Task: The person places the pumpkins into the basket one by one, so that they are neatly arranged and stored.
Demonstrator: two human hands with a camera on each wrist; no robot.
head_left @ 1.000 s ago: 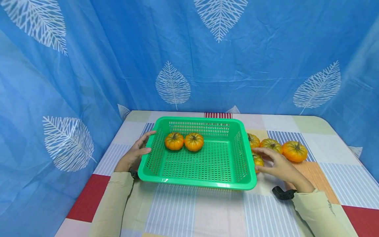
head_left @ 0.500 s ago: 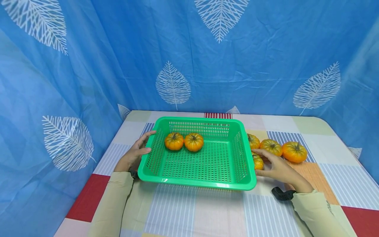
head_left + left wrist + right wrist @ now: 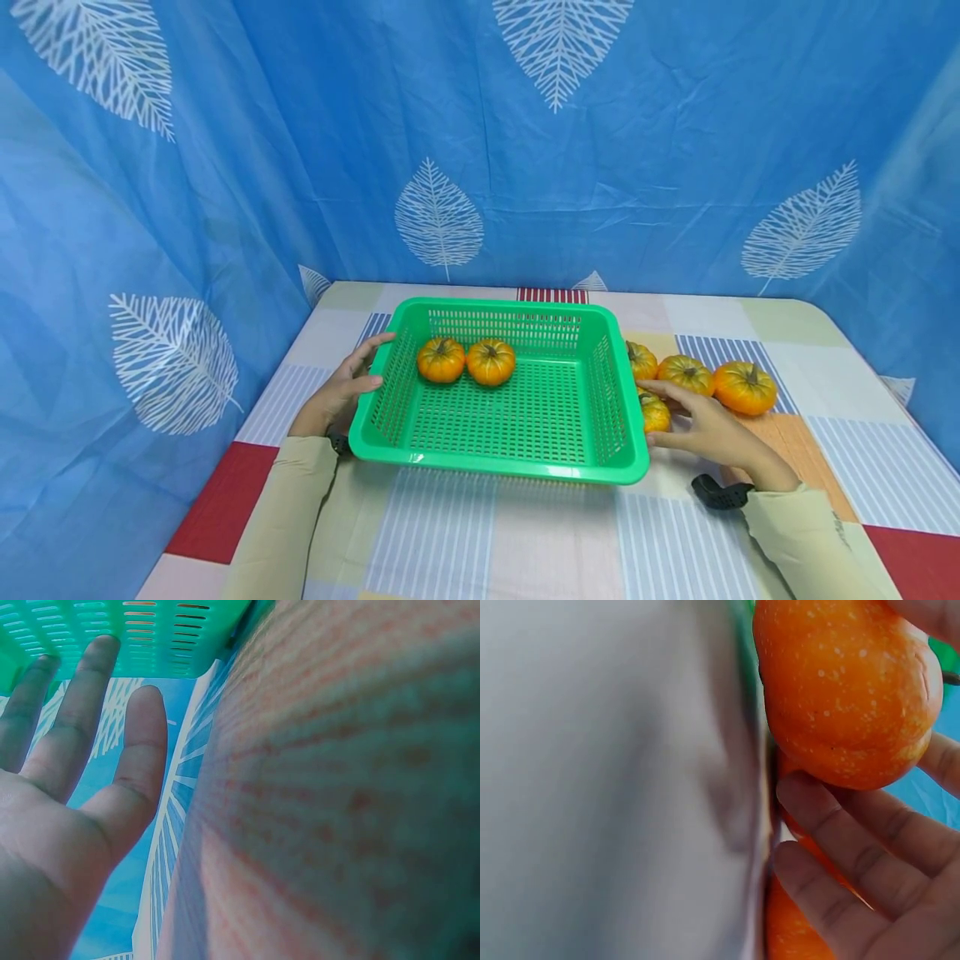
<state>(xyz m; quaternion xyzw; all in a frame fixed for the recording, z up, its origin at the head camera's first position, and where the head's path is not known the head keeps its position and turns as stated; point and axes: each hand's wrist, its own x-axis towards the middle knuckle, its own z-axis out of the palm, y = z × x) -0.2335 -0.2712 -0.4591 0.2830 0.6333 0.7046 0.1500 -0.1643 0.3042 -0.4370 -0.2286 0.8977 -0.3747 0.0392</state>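
Observation:
A green plastic basket with slotted walls holds two small orange pumpkins, a left pumpkin and a right pumpkin, side by side near its back left. At its left wall is my left hand; in the left wrist view the fairly straight fingers touch the slotted wall and the thumb stands apart. Just outside the right wall, my right hand grips another pumpkin between thumb and fingers. Up close, this pumpkin is smooth orange with pale specks. Whether it touches the tablecloth, I cannot tell.
Behind my right hand several more pumpkins sit in a row: one partly hidden by the basket, a middle pumpkin and a far right pumpkin. A checked cloth covers the table. Blue leaf-print curtain hangs behind and beside it.
My right thumb has shifted slightly down and forward around the pumpkin by the basket, and more of that pumpkin shows. The left hand and basket stay put.

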